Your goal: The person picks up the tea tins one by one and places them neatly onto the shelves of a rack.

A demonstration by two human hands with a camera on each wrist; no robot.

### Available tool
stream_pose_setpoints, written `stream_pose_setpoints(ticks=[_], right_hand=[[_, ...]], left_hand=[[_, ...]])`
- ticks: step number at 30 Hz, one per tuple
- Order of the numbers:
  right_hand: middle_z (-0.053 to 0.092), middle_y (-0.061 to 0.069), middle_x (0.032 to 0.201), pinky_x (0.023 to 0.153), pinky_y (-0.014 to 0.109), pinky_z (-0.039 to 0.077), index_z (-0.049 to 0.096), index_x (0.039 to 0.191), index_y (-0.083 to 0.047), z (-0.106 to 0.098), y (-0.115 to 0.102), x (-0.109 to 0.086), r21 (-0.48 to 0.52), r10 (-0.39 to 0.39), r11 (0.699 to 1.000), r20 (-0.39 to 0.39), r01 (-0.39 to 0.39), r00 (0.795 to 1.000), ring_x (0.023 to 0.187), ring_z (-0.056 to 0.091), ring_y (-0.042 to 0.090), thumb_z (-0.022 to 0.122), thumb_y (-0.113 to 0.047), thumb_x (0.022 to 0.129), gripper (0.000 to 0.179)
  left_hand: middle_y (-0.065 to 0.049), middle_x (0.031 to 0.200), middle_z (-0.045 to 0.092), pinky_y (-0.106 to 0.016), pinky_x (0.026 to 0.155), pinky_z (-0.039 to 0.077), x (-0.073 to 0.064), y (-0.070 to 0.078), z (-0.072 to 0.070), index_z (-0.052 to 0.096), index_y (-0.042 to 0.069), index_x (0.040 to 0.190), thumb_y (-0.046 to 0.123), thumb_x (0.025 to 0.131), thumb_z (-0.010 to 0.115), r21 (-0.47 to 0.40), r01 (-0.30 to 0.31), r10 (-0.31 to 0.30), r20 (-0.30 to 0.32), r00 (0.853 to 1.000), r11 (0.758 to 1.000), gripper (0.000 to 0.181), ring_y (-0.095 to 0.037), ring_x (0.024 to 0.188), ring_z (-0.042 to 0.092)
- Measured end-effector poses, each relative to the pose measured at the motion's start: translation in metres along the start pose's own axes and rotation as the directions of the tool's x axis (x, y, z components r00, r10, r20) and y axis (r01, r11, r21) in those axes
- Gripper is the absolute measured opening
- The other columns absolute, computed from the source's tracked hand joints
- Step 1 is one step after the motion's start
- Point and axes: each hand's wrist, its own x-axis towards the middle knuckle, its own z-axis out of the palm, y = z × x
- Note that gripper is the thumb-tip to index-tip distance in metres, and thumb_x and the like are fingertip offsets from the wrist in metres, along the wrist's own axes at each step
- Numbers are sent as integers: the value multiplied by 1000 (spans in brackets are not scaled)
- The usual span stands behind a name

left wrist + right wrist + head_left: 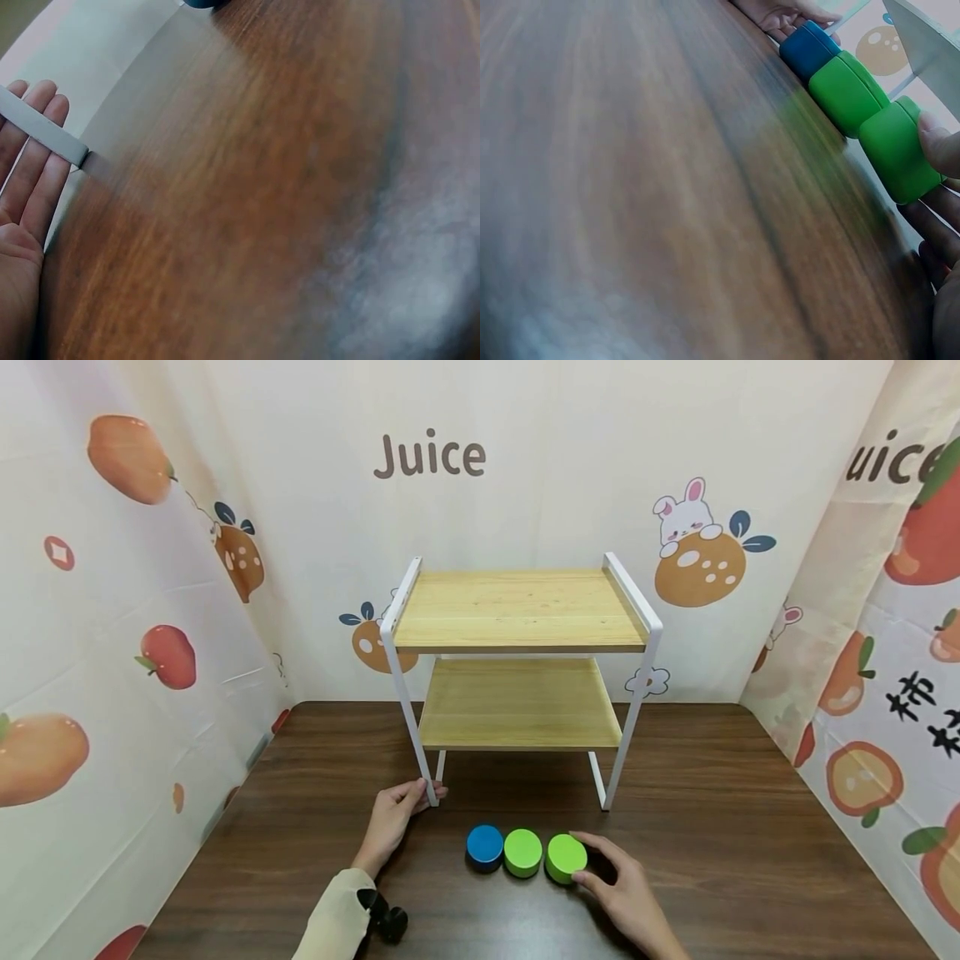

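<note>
A small two-tier shelf (521, 610) with wooden boards and white legs stands on the table. My left hand (393, 814) grips the foot of its front left leg (408, 718), and in the left wrist view the fingers (37, 161) lie behind that leg. Nearer to me, three round lidded containers sit in a row: a blue one (485, 846), a green one (522, 852) in the middle and another green one (566, 857) on the right. Thumb and fingers of my right hand (626, 889) hold the right green container from its right side.
The dark wooden table (735, 827) carries the shelf and the containers. Printed cloth (540, 485) hangs behind and along both sides. A black strap piece (386, 918) is on the left sleeve (333, 914).
</note>
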Motion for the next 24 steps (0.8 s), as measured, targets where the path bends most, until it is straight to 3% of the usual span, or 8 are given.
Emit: stream_pose_setpoints(ticks=[8, 18, 24], right_hand=[[75, 3, 131, 104, 2, 37, 71, 133, -17, 0, 0, -1, -10, -4, 1000, -1, 4, 1000, 125, 60, -5, 86, -12, 86, 49], [75, 3, 131, 104, 2, 37, 71, 133, -17, 0, 6, 0, -23, -18, 1000, 3, 18, 1000, 125, 60, -6, 86, -11, 85, 51], [75, 4, 131, 103, 2, 38, 71, 133, -16, -1, 4, 0, -4, -13, 1000, 6, 13, 1000, 125, 60, -6, 85, -12, 87, 49]], left_hand=[[-23, 114, 79, -25, 94, 62, 0, -2, 0, 73, -10, 121, 27, 111, 56, 3, -16, 16, -1, 1000, 1000, 43, -10, 104, 78], [-18, 111, 80, -22, 92, 61, -1, -2, 1, 74, -10, 119, 29, 112, 55, 17, -23, 23, -13, 1000, 1000, 43, -10, 104, 78], [-21, 112, 80, -23, 94, 61, -1, -2, 2, 73, -12, 120, 26, 112, 54, 31, -33, 34, -15, 999, 999, 43, -16, 107, 78]])
